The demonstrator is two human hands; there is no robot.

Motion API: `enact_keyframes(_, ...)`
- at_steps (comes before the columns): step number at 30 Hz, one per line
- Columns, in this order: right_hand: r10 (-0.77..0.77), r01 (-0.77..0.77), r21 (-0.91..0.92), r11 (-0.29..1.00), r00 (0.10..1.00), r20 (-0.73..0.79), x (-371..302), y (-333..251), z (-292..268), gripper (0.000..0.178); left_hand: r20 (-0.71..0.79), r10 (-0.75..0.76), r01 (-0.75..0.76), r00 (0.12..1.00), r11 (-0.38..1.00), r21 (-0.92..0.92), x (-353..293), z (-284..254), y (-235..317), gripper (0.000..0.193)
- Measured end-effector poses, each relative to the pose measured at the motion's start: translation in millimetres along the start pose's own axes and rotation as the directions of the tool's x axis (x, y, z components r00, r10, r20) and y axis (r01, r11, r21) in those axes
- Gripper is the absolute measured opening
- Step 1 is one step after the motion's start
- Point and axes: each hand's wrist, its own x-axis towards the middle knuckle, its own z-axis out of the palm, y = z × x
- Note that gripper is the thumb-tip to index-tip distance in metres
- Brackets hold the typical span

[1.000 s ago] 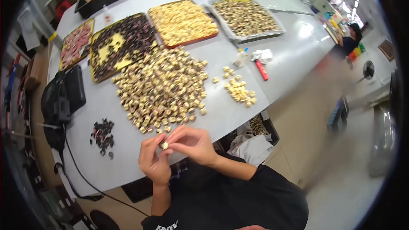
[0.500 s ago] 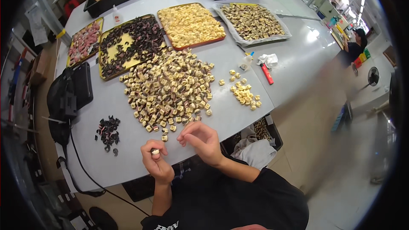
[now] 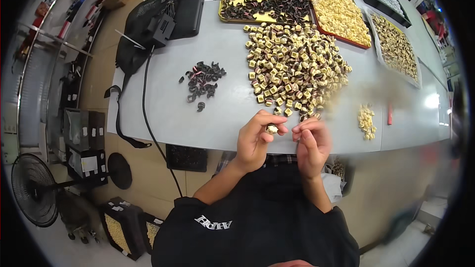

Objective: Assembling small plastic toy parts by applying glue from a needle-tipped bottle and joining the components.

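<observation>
My left hand [image 3: 254, 139] is closed on a small cream-and-dark cube piece [image 3: 272, 128], held between thumb and fingers over the table's near edge. Close beside it, my right hand [image 3: 313, 144] has thumb and fingertips drawn together. Whatever it may hold is too small to make out. Just beyond both hands spreads a big heap of similar cream-and-dark cube pieces [image 3: 292, 64]. Left of the heap lies a small pile of black curved pieces [image 3: 203, 81], a few with pink on them.
Along the back stand trays of black curved pieces [image 3: 247, 16], cream pieces [image 3: 339, 12] and mixed pieces [image 3: 396, 44]. A small cream pile [image 3: 366, 121] and a red stick-shaped thing [image 3: 390, 113] lie right. A black device [image 3: 161, 29] with a cable [image 3: 145, 94] sits left.
The view has swung left, so the table things sit farther right in it. My right hand's fingertips have drawn together; my left hand still holds a small piece.
</observation>
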Motion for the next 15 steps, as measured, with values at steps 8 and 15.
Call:
enact_keyframes(8, -0.018, 0.020, -0.092, 0.996, 1.000, 0.021, -4.2, 0.5, 2.5, 0.007, 0.028, -0.059, 0.060, 0.998, 0.997, -0.052, 2.3, -2.9, 4.4, 0.043)
enact_keyframes(15, -0.052, 0.063, -0.162, 0.985, 0.996, 0.071, -5.7, 0.5, 1.9, 0.007, -0.010, -0.166, 0.158, 0.986, 0.959, -0.236, 2.3, -3.7, -4.5, 0.046)
